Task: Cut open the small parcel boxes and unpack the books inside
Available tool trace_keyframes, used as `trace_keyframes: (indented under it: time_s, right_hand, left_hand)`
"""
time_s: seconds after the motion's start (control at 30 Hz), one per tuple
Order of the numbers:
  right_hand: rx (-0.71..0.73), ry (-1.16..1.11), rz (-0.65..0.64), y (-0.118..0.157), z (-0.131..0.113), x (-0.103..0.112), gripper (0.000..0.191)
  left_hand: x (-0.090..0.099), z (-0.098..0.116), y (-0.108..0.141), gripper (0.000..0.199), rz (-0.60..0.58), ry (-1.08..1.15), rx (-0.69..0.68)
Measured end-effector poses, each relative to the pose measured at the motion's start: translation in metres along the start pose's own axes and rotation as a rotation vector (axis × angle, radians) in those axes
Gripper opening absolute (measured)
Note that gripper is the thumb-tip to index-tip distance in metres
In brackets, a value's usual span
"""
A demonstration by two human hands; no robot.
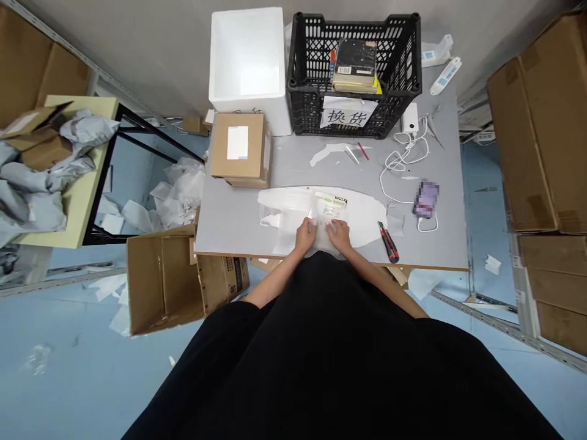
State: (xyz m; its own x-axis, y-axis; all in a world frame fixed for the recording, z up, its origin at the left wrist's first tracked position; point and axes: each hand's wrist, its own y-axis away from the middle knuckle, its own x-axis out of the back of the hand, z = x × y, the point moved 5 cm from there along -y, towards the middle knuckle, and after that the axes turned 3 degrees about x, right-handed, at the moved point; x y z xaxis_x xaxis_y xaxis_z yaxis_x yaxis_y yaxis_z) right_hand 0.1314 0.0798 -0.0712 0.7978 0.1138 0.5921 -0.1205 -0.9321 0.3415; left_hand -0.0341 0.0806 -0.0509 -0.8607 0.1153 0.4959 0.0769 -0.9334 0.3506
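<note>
My left hand (305,236) pinches the edge of a sheet of see-through plastic wrap (293,214), close to the table's front edge. Beside it, my right hand (339,236) has thumb and fingers closed on the same wrap. Just beyond my fingertips, a flat item with a green and white printed top (332,200) shows in the plastic; its kind cannot be made out. Under all this spreads a white sheet (367,214) with rounded ends. A red and black utility knife (389,242) lies to the right, on the sheet's edge.
A brown carton (238,150) and a white foam box (247,55) stand at the back left. Next to them is a black crate (302,110) with books (355,64). At the right, a phone (426,198) is plugged into a white cable (389,165).
</note>
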Motion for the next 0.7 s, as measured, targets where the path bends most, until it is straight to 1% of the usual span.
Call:
trace_keyframes:
  time_s: [0.1, 0.17, 0.27, 0.33, 0.37, 0.43, 0.53, 0.57, 0.63, 0.67, 0.7]
  right_hand:
    - [-0.016, -0.264, -0.027, -0.003, -0.005, 0.012, 0.045]
    - [-0.045, -0.344, -0.007, -0.002, -0.002, 0.025, 0.046]
    - [-0.081, -0.319, 0.14, 0.001, 0.014, 0.055, 0.04]
    - [-0.109, -0.26, 0.256, 0.005, 0.031, 0.078, 0.033]
    - [-0.128, -0.221, 0.306, 0.008, 0.042, 0.09, 0.029]
    - [-0.197, -0.138, 0.385, 0.014, 0.067, 0.113, 0.025]
    - [-0.369, -0.041, 0.486, 0.029, 0.111, 0.146, 0.023]
    - [-0.416, -0.005, 0.514, 0.034, 0.125, 0.156, 0.024]
    - [-0.487, 0.064, 0.546, 0.042, 0.147, 0.172, 0.026]
    - [-0.515, 0.09, 0.551, 0.046, 0.154, 0.178, 0.028]
    - [-0.536, 0.108, 0.558, 0.048, 0.16, 0.182, 0.03]
  left_hand:
    - [-0.025, 0.031, 0.011, 0.007, -0.148, 0.072, -0.061]
    - [-0.044, 0.05, 0.02, 0.007, -0.254, 0.148, -0.107]
    - [-0.067, 0.07, 0.03, 0.005, -0.377, 0.243, -0.181]
    - [-0.076, 0.074, 0.031, 0.005, -0.422, 0.257, -0.203]
    - [-0.078, 0.073, 0.029, 0.006, -0.424, 0.252, -0.206]
    - [-0.075, 0.065, 0.021, 0.008, -0.378, 0.221, -0.196]
    - [-0.058, 0.039, 0.003, 0.012, -0.2, 0.111, -0.135]
    - [-0.049, 0.028, -0.003, 0.012, -0.099, 0.015, -0.086]
    - [-0.031, 0.004, -0.01, 0.015, 0.054, -0.148, 0.029]
    - [-0.024, -0.006, -0.012, 0.02, 0.107, -0.21, 0.091]
    - [-0.018, -0.016, -0.013, 0.025, 0.131, -0.25, 0.152]
